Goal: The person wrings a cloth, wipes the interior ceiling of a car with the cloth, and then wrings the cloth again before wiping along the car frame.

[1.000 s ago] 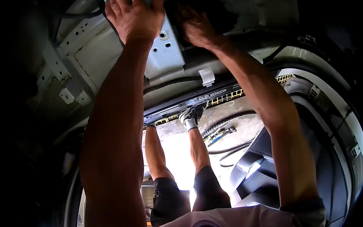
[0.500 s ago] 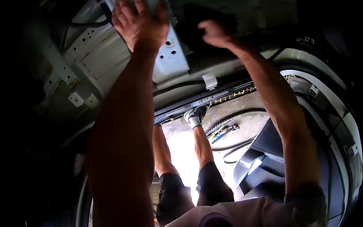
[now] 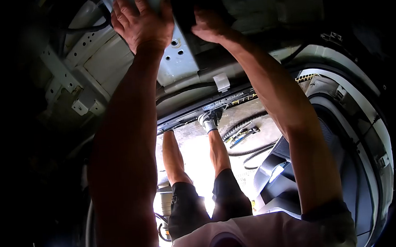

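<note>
My left hand (image 3: 143,27) lies with spread fingers on a pale metal bracket (image 3: 177,68), holding nothing. The bracket has several round holes near its lower end. To the right of it my right hand (image 3: 208,26) is closed, its fingers curled at a very dark patch (image 3: 200,0). Whatever that hand may hold is hidden in the dark. Below the hands a white clip (image 3: 222,83) sits by a black cable on the metal body.
A sill strip (image 3: 232,97) marked VENUCIA crosses the middle. Beyond it are a ribbed hose (image 3: 245,121) and tools (image 3: 243,135) on the floor. My legs (image 3: 219,153) extend to the sill. A grey panel (image 3: 277,182) stands at the right.
My right hand first swung right, off the area beside the bracket, with fingers curled, then came back left near the bracket. My left hand has stayed on the bracket while the view shifted slightly.
</note>
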A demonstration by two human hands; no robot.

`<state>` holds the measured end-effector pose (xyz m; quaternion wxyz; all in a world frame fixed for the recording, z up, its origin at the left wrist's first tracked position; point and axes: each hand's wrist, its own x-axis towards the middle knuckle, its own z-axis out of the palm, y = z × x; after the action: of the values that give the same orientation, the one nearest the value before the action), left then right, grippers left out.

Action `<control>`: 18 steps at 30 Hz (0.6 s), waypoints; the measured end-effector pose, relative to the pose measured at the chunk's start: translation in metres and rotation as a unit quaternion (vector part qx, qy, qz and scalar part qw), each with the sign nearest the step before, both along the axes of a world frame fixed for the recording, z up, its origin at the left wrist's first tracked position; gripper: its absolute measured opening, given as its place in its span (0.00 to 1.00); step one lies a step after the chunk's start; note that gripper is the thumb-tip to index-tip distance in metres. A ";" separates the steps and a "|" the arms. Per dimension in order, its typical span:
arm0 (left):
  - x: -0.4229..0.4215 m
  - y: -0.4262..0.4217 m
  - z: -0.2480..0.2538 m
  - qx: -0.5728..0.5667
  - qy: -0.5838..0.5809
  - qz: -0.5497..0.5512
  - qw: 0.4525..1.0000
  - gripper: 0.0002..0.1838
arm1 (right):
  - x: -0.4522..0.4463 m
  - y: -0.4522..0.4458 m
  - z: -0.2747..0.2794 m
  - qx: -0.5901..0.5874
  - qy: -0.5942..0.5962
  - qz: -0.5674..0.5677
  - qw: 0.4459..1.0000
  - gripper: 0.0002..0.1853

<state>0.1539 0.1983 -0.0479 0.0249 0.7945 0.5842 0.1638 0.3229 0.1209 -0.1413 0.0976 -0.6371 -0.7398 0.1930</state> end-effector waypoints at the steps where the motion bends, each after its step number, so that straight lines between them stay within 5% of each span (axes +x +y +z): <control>1: 0.001 0.001 0.001 -0.004 0.004 0.002 1.000 0.43 | 0.003 -0.002 -0.005 0.049 -0.041 0.050 0.997 0.13; 4: 0.000 0.006 -0.002 0.000 -0.006 -0.016 1.000 0.44 | 0.017 -0.053 -0.033 -0.104 0.124 0.067 0.985 0.05; 5: -0.001 0.005 -0.003 0.002 -0.011 -0.018 1.000 0.44 | 0.013 -0.066 -0.060 -0.262 0.280 -0.016 0.923 0.06; 6: -0.001 0.001 -0.002 -0.004 -0.010 -0.007 1.000 0.44 | 0.012 -0.075 -0.076 -0.407 0.418 -0.101 0.806 0.08; 8: 0.004 -0.003 0.002 -0.015 -0.009 -0.005 1.000 0.44 | 0.031 -0.095 -0.073 -0.309 0.237 0.024 0.921 0.06; 10: 0.002 0.004 0.002 -0.017 -0.006 -0.001 1.000 0.44 | 0.039 -0.094 -0.064 -0.180 0.043 0.156 0.970 0.06; 11: 0.000 0.005 0.001 -0.017 -0.003 0.004 1.000 0.45 | 0.035 -0.091 -0.057 -0.336 0.268 -0.057 0.901 0.05; 12: 0.000 0.002 0.003 -0.018 -0.008 0.003 1.000 0.44 | 0.030 -0.079 -0.035 -0.450 0.457 -0.268 0.719 0.05; 13: 0.001 0.002 0.005 -0.017 -0.015 -0.001 1.000 0.44 | 0.035 -0.077 -0.035 -0.472 0.540 -0.332 0.613 0.06; 16: 0.002 0.002 0.010 -0.019 -0.020 -0.003 1.000 0.44 | 0.061 -0.065 -0.054 -0.482 0.750 -0.179 0.416 0.13; 18: 0.002 0.006 0.009 -0.011 -0.014 -0.001 1.000 0.44 | 0.078 -0.062 -0.050 -0.460 0.809 -0.082 0.356 0.18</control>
<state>0.1557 0.2040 -0.0394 0.0422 0.7921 0.5851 0.1688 0.4013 0.0593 -0.1911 0.3557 -0.1762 -0.0439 0.9168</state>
